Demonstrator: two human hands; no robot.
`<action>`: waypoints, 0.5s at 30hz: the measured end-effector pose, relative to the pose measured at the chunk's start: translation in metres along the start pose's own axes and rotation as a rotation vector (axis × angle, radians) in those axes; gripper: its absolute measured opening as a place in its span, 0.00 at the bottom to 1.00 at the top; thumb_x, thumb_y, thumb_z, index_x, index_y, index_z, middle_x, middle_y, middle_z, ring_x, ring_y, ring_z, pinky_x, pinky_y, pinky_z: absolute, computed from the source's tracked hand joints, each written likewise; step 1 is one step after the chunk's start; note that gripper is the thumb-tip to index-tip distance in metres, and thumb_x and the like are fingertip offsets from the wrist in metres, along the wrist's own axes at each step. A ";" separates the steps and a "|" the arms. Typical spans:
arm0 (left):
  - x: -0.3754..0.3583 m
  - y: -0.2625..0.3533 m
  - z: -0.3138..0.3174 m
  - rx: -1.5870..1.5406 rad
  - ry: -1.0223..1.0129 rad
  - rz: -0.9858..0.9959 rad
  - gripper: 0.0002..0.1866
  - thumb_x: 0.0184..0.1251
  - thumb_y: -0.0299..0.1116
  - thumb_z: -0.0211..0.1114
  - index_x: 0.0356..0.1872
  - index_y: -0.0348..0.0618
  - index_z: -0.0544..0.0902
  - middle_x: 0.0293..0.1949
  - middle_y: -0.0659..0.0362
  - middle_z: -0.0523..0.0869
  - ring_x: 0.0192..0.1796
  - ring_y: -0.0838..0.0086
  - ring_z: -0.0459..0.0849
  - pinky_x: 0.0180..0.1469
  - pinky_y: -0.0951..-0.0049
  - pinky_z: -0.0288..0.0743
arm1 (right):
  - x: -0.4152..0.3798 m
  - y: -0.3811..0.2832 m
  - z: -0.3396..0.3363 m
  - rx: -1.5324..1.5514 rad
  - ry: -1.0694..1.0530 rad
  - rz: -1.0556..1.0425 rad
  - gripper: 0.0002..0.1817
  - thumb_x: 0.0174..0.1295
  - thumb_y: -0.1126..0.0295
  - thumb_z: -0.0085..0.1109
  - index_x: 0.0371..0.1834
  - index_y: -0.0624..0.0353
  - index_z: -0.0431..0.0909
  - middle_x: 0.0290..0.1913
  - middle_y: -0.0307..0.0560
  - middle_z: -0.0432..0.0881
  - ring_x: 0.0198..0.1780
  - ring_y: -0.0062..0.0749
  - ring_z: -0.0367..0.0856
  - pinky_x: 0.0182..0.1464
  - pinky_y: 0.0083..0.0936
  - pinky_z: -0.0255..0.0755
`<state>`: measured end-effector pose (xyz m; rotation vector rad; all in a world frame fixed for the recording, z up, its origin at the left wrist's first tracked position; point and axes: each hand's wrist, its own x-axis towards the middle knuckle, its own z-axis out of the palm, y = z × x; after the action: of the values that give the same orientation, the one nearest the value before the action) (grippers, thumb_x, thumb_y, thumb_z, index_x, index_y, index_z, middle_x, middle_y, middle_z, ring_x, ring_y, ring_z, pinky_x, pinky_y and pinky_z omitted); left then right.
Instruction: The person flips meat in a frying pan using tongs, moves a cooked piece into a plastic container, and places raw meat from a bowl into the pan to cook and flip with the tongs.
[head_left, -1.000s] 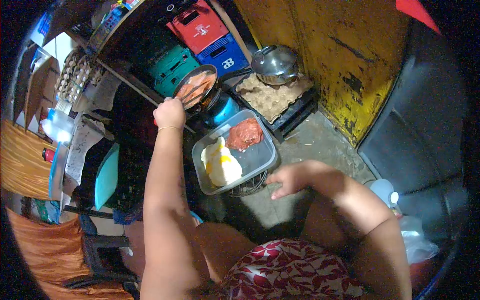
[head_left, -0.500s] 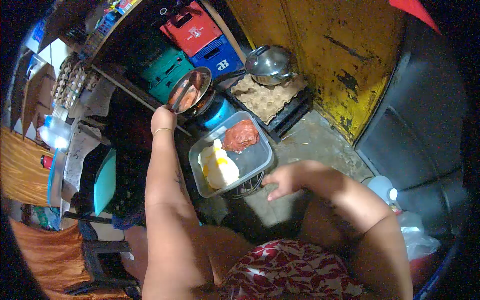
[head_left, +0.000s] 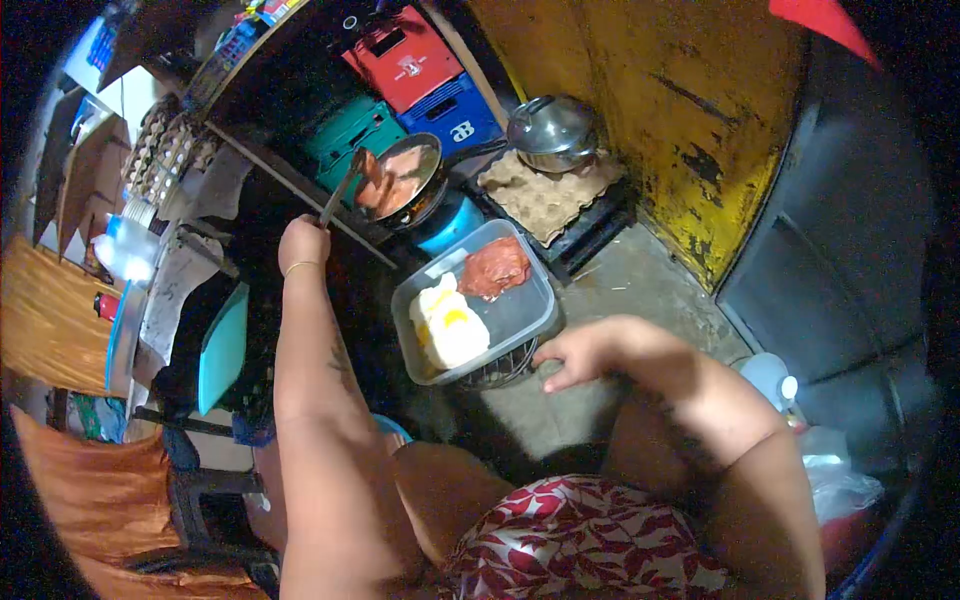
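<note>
At the far left, a stack of egg trays (head_left: pixel 160 150) is seen on a cluttered shelf, with a clear plastic bottle (head_left: pixel 125 250) below it and a teal lid (head_left: pixel 222 347) leaning further down; a dark plastic chair (head_left: pixel 205 510) is partly visible at the lower left. The left hand (head_left: pixel 303 245) is raised, with a thin bangle at the wrist; its fingers are closed around the handle of a metal spatula (head_left: pixel 343 190), whose blade is lifted with a slice of reddish meat (head_left: pixel 372 172) carried on it, just above the left rim of the frying pan (head_left: pixel 412 180); more pink meat is seen lying in the pan; the pan is set on a blue stove (head_left: pixel 450 220). Behind it, green (head_left: pixel 345 135), red (head_left: pixel 405 55) and blue (head_left: pixel 455 110) crates are stacked. In front of the stove, a clear plastic container (head_left: pixel 520 320) is rested on a wire stand; fried egg (head_left: pixel 447 325) is held in its left part and a lump of raw red meat (head_left: pixel 495 268) at its far end. Beyond, a lidded steel pot (head_left: pixel 552 130) is stood on an egg carton (head_left: pixel 545 195). The right hand (head_left: pixel 580 355) is held just beside the container's near right corner, its fingers loosely curled and gripping nothing; whether the container is touched cannot be told. At the far right, a white-capped bottle (head_left: pixel 770 380) is seen beside a yellow wall (head_left: pixel 690 130).
</note>
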<state>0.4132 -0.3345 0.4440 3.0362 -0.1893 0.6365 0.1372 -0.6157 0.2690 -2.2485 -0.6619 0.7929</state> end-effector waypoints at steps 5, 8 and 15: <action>-0.003 0.001 -0.011 0.135 -0.017 -0.014 0.12 0.64 0.31 0.59 0.45 0.48 0.87 0.48 0.49 0.87 0.52 0.54 0.86 0.52 0.55 0.80 | 0.001 -0.001 0.000 0.024 0.026 0.016 0.42 0.58 0.43 0.63 0.66 0.67 0.70 0.64 0.63 0.75 0.66 0.54 0.74 0.68 0.38 0.66; -0.007 0.006 -0.012 0.206 -0.073 -0.032 0.12 0.63 0.29 0.59 0.44 0.47 0.87 0.49 0.49 0.87 0.52 0.53 0.86 0.52 0.54 0.80 | 0.001 -0.001 0.000 0.040 0.033 0.002 0.42 0.59 0.43 0.63 0.66 0.66 0.70 0.64 0.63 0.76 0.66 0.54 0.74 0.68 0.39 0.66; -0.020 0.017 -0.003 0.199 -0.100 0.021 0.10 0.63 0.29 0.60 0.43 0.47 0.87 0.47 0.49 0.87 0.51 0.52 0.86 0.52 0.54 0.80 | -0.001 -0.006 -0.002 0.021 0.047 0.021 0.40 0.59 0.44 0.63 0.66 0.65 0.71 0.62 0.64 0.77 0.64 0.56 0.75 0.66 0.41 0.68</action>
<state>0.3918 -0.3492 0.4394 3.2645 -0.1702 0.5351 0.1365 -0.6137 0.2750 -2.2514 -0.6058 0.7512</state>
